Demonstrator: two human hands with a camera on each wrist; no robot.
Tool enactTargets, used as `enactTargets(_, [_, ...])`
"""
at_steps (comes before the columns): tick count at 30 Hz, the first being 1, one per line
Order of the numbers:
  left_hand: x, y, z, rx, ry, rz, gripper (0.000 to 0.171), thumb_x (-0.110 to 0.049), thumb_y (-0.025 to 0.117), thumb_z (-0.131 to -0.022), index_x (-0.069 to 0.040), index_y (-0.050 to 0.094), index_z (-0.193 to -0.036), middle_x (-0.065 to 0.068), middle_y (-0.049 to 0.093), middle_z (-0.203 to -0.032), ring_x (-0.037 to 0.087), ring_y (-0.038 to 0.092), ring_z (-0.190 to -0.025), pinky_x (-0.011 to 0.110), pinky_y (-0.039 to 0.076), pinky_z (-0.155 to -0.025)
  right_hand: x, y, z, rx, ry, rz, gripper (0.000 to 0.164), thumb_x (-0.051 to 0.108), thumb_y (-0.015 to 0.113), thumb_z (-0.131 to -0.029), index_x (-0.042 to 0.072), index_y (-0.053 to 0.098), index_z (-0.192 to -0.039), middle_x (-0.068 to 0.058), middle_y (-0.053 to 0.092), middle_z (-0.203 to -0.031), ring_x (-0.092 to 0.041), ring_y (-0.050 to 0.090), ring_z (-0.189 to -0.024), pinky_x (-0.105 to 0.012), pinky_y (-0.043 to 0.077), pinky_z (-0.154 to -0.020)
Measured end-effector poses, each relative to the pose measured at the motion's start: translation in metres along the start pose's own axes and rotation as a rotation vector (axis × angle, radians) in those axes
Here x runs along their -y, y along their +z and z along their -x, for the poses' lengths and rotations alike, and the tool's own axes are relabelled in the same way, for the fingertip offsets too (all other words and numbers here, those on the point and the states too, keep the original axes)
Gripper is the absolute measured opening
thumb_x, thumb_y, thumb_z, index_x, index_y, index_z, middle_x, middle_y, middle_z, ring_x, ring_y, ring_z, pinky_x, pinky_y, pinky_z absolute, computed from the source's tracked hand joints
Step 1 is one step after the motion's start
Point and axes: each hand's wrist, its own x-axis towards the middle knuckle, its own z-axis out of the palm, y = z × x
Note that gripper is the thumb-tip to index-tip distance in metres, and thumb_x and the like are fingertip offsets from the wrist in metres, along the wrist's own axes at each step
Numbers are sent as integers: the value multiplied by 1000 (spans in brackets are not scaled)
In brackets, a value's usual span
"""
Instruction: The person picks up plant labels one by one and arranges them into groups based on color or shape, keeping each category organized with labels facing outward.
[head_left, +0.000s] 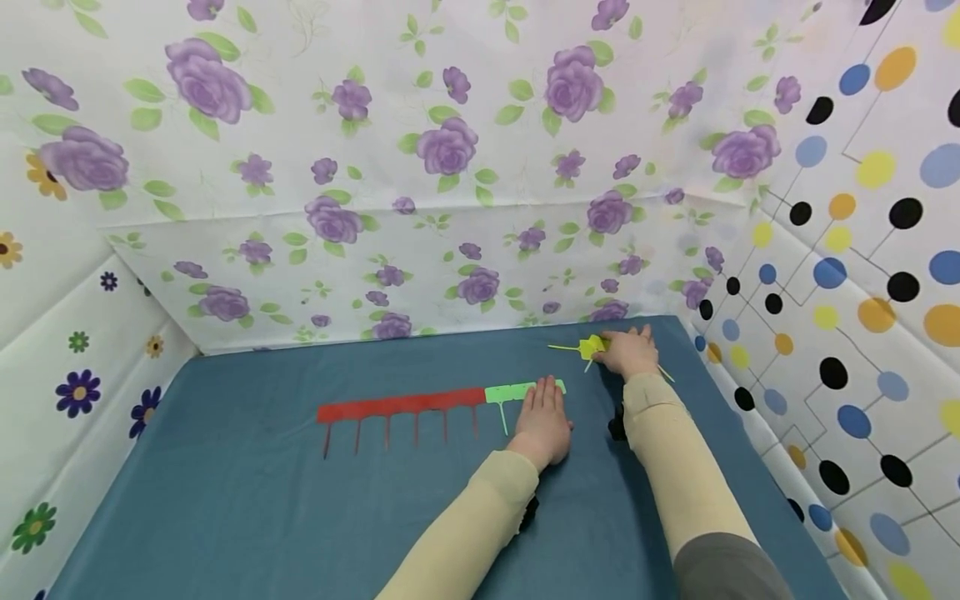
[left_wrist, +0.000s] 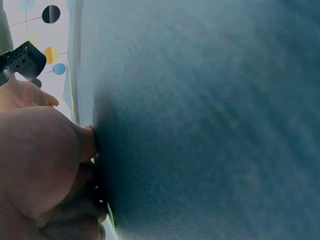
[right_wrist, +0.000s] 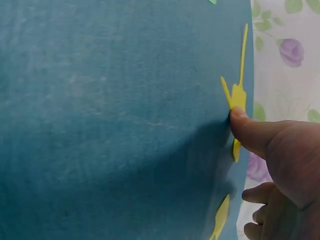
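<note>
My left hand (head_left: 543,425) lies with straight fingers over the right part of a light green strip (head_left: 507,393), which has thin prongs hanging from it. The strip's left end meets a long red strip (head_left: 405,403) with several thin prongs along its lower edge. Farther back, my right hand (head_left: 632,353) pinches a yellow cut-out piece (head_left: 589,347) with thin prongs sticking out. In the right wrist view, the thumb presses on this yellow piece (right_wrist: 239,97); the index fingertip is hidden. Below that hand lies another yellow piece (right_wrist: 221,217), partly out of frame.
A blue cloth (head_left: 247,500) covers the table. Behind it rises a wall sheet with purple roses (head_left: 480,285); a dotted sheet (head_left: 832,375) stands along the right and a flowered sheet (head_left: 78,392) along the left. A black wrist device (head_left: 617,423) shows under the right forearm.
</note>
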Motion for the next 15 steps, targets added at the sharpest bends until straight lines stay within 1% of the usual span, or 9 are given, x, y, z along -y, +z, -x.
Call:
enactTargets(2, [1, -1, 1, 5, -1, 16, 66, -45, 32, -108, -12, 12, -162, 6, 1, -168, 22, 0, -153, 38, 4, -123, 1, -2, -1, 7, 2, -7, 65, 41, 64, -97, 13, 44, -152, -42, 13, -154, -61, -5, -142, -73, 18, -109])
enactTargets(6, [2, -2, 2, 4, -3, 7, 66, -45, 31, -108, -13, 11, -162, 5, 0, -168, 22, 0, -153, 37, 4, -123, 2, -7, -5, 14, 0, -19, 64, 40, 68, -95, 11, 48, -149, -42, 11, -154, -61, -6, -142, -71, 14, -111])
enactTargets(8, [2, -3, 3, 3, -6, 0, 66, -45, 31, -108, -13, 11, -162, 5, 1, -168, 22, 0, -153, 37, 5, -123, 2, -9, -5, 15, -3, -34, 64, 39, 69, -94, 9, 51, -147, -42, 12, -153, -61, -6, -142, -71, 12, -112])
enactTargets(15, [1, -4, 5, 5, -6, -30, 65, -46, 31, -108, -14, 12, -162, 4, 2, -168, 21, 1, -153, 37, 7, -123, -3, -13, -5, 77, 39, -121, 66, 40, 70, -92, 2, 52, -143, -42, 11, -153, -61, -9, -141, -74, 15, -109])
